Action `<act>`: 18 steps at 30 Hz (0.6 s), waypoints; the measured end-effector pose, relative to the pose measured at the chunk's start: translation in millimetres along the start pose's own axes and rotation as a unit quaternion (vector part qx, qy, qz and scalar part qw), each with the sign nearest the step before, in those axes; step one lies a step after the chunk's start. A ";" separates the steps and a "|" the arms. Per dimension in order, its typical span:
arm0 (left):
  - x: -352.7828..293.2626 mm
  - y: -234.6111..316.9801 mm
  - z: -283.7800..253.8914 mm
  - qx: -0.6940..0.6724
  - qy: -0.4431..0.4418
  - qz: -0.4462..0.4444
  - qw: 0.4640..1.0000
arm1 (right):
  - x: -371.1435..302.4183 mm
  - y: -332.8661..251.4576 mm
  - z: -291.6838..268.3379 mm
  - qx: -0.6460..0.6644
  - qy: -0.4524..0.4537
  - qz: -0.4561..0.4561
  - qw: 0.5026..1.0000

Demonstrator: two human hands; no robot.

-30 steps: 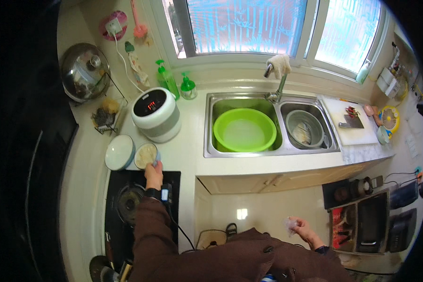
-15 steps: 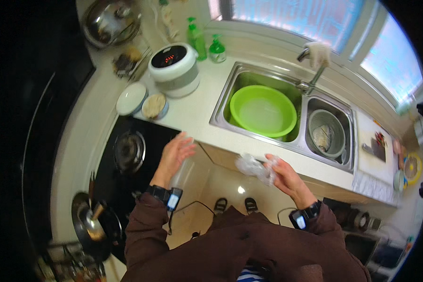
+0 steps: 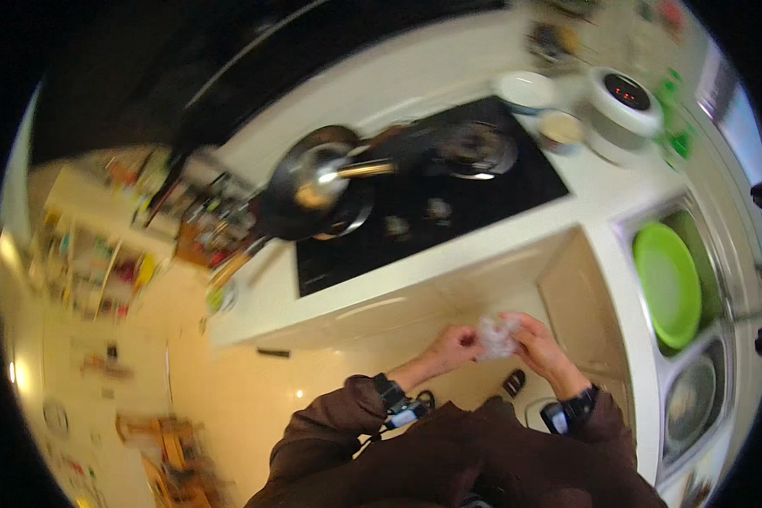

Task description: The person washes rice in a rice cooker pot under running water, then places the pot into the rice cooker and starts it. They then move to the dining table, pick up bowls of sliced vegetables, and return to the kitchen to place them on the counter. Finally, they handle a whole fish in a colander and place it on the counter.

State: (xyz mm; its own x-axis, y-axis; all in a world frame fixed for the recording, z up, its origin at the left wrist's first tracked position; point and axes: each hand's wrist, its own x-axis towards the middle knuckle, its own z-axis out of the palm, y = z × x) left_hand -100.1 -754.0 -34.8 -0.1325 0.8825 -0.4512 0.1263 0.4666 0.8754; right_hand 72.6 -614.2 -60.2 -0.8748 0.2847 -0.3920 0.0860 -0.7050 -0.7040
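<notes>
Holding hands, head view: the right hand (image 3: 540,345) is closed on some crumpled clear plastic (image 3: 498,337); the left hand (image 3: 453,347) meets its edge, but blur hides whether it grips.
Plastic: in mid-air, on the person's side of the black stove (image 3: 483,203).
Bowls: a white bowl (image 3: 525,89) and a smaller bowl of pale food (image 3: 560,129), just beyond the stove's right end, neither in hand.
Pan: a dark pan (image 3: 286,199) at the stove's left end.
Progress: plastic already in hand, not put down; how much handling is left cannot be told.
</notes>
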 end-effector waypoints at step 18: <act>-473.9 -249.8 -204.9 -0.255 0.462 -0.021 0.849 | 174.0 291.1 470.2 -0.327 -0.352 0.159 0.863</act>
State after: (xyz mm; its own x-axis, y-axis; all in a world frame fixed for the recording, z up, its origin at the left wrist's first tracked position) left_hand -270.3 -1300.8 -4.1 -0.8710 0.3333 -0.3609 -0.3081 0.2017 0.9297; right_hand -278.8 -1075.3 -54.8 -0.8106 -0.4824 -0.3320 0.4241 -0.0927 -0.9008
